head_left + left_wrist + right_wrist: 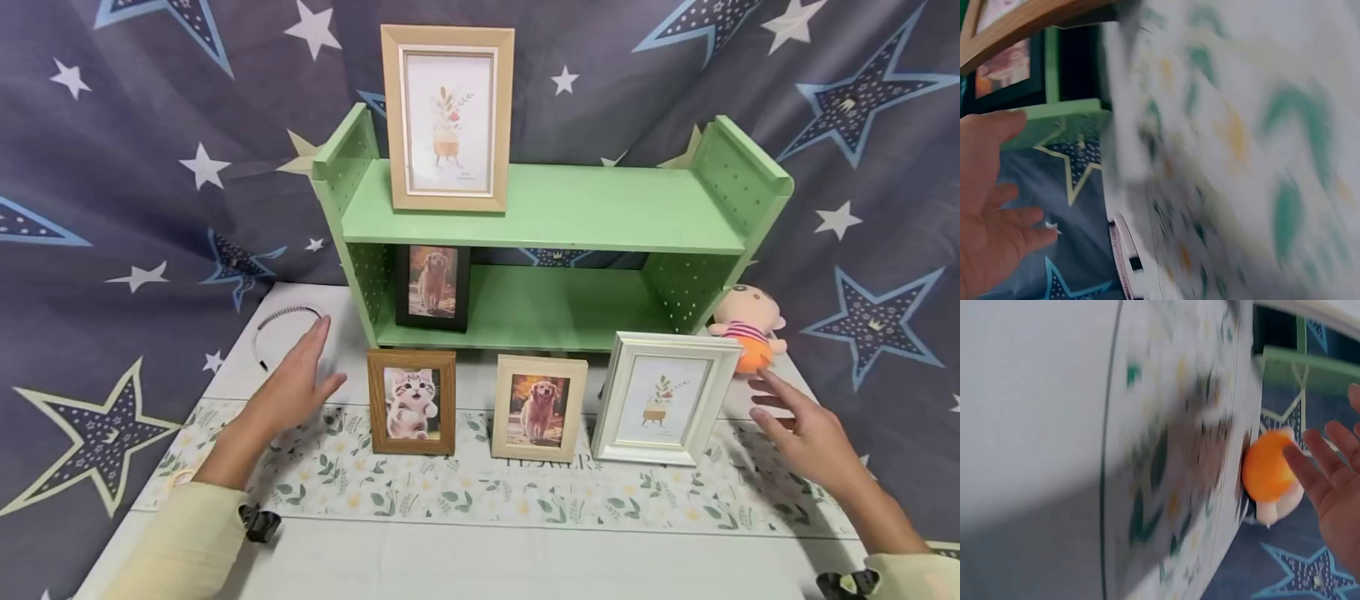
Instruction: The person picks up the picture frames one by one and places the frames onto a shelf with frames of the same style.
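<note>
Left hand (291,390), empty, fingers extended, is left of the brown frame (412,402); right hand (806,433), empty, fingers loosely spread, is right of the white frame (666,398), near the plush doll (750,329), whose striped top (738,332) shows in head view, not right wrist.

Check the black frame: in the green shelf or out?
In: the head view shows the black frame standing on the lower level of the green shelf.
</note>
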Demonstrator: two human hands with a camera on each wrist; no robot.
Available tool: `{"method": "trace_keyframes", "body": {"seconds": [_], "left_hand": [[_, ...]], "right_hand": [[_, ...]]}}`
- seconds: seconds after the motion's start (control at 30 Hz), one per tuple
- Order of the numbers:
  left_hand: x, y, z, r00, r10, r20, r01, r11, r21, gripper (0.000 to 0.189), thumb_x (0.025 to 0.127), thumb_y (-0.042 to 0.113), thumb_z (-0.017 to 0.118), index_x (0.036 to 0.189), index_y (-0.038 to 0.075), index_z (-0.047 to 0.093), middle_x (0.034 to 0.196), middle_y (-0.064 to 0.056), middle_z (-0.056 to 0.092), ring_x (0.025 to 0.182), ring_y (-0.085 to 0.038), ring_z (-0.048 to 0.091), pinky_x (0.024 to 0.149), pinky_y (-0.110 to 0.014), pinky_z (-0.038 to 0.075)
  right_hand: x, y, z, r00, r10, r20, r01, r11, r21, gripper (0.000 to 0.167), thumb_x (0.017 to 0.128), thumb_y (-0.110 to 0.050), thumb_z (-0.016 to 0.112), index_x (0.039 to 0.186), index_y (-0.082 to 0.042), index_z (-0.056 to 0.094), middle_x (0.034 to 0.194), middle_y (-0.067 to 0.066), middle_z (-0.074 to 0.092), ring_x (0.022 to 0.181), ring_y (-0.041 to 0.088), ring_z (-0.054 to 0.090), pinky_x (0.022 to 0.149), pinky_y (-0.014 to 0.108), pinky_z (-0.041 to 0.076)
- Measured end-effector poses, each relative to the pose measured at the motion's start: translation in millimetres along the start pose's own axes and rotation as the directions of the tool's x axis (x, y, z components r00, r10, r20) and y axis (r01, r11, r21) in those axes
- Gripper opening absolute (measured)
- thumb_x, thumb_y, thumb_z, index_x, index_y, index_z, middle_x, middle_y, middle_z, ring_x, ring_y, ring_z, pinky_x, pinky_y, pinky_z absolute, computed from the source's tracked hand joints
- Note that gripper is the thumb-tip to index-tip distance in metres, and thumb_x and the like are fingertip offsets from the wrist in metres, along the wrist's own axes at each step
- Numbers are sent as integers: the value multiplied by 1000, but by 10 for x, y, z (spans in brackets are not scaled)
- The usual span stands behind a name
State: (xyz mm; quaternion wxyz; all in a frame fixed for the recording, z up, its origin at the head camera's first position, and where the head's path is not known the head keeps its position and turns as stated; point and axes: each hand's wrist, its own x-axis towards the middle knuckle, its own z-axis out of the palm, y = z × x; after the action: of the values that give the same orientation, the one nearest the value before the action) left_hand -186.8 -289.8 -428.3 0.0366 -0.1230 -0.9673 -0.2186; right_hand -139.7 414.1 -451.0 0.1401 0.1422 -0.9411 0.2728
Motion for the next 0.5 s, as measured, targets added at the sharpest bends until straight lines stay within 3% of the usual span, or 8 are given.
{"method": "trace_keyframes", "body": {"seconds": [0.03,0.1,0.17,0.3,0.37,0.43,0.5], "left_hand": [[42,20,7,999,0,-42,-2,999,-47,89,101,22,63,164,5,2,166,-30,17,149,-54,24,118,-70,27],[122,68,28,992,-18,-123,-1,989,-151,86,102,18,63,164,4,6,163,-30,28,145,-52,36,115,-66,37],[205,127,53,980,-55,-193,3,966,-257,82,103,18,61,165,8,8,159,-29,36,141,-50,43,112,-64,43],[394,243,78,946,-134,-295,-16,890,-456,78,103,21,61,166,20,13,158,-23,42,140,-44,49,112,-59,46],[476,286,62,931,-158,-329,-36,857,-514,78,103,22,61,165,24,15,158,-21,44,141,-41,50,112,-55,47],[530,312,38,916,-173,-361,-49,846,-531,77,102,21,62,165,25,18,157,-19,46,139,-38,53,109,-52,50],[557,325,9,906,-177,-384,-55,852,-520,76,102,21,63,164,24,20,155,-18,49,136,-37,56,105,-50,53]], "right_hand": [[7,-38,20,1000,8,-1,-8,998,70,65,98,-8,67,157,-5,39,136,-9,62,112,-31,42,79,-6,42],[9,-113,65,1000,26,11,-28,983,184,65,98,-4,65,157,-5,38,129,-25,58,110,-26,50,78,-3,47],[-3,-173,108,999,39,37,-48,961,272,66,98,-1,63,158,-5,36,127,-34,53,110,-21,55,78,2,51],[-42,-253,184,995,64,76,-88,927,366,68,99,2,61,160,-7,32,125,-33,53,108,-15,59,76,10,57],[-64,-272,231,993,77,92,-107,913,394,69,99,3,61,160,-7,32,124,-34,54,106,-14,59,75,13,59],[-79,-286,287,991,82,107,-119,902,414,69,98,4,61,160,-5,31,121,-34,55,104,-14,60,73,16,61],[-84,-300,347,989,83,124,-130,887,443,70,98,5,61,160,-5,31,119,-33,57,102,-12,62,73,19,62]]}}
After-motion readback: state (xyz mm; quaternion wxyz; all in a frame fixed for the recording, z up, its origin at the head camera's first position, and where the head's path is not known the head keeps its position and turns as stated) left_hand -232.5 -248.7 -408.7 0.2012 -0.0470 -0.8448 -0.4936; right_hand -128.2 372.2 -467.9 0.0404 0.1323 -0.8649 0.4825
